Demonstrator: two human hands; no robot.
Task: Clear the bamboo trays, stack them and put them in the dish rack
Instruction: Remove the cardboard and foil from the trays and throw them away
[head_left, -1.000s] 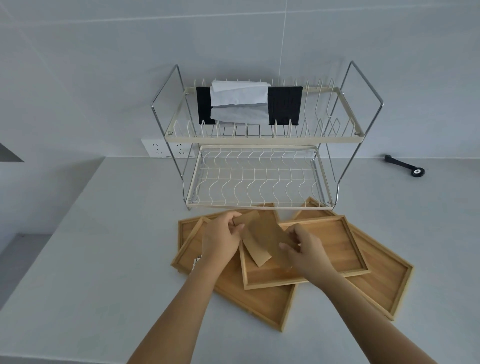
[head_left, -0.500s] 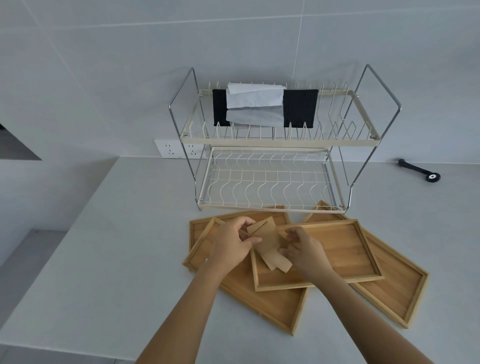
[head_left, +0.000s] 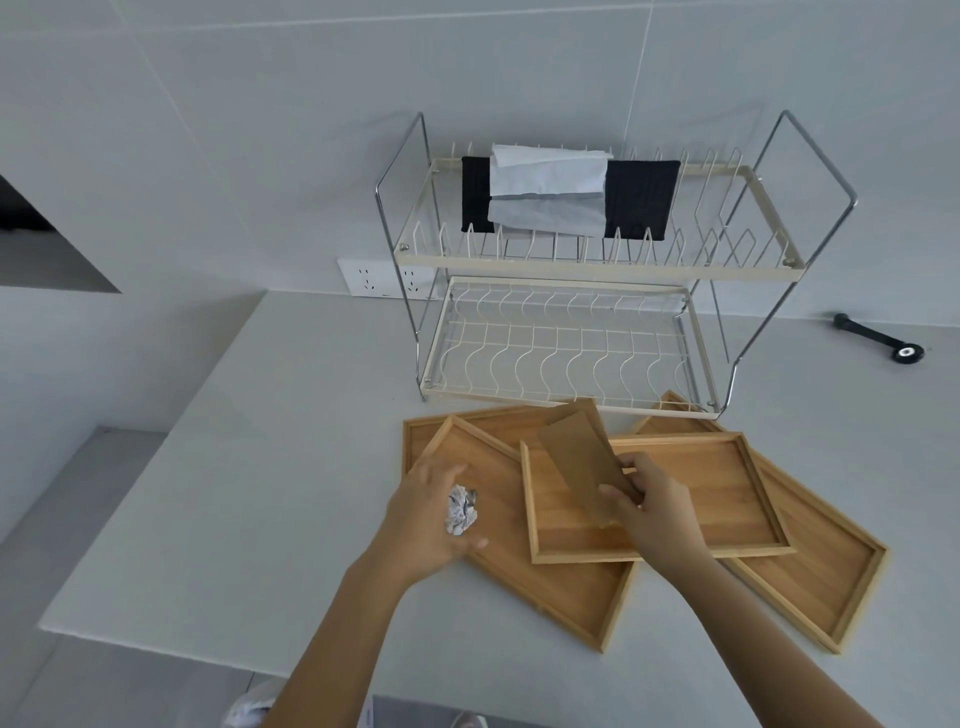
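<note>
Several bamboo trays lie overlapped on the counter in front of the dish rack (head_left: 587, 400). The top tray (head_left: 701, 493) rests across a left tray (head_left: 550, 587) and a right tray (head_left: 826, 577); a further tray (head_left: 415, 436) shows at the back left. My right hand (head_left: 654, 514) grips a folded brown paper piece (head_left: 582, 457) over the top tray. My left hand (head_left: 426, 519) hovers over the left tray, fingers curled around a crumpled foil ball (head_left: 461, 510).
The two-tier wire rack holds a black cloth (head_left: 641, 200) and white paper (head_left: 550, 179) on its upper shelf. A black tool (head_left: 878, 340) lies at the right by the wall. A wall socket (head_left: 384, 278) sits behind the rack. The counter's edge runs along the left and front.
My left hand let go of the brown paper and moved left and down to the foil ball. My right hand now holds the paper alone. The view shifted left.
</note>
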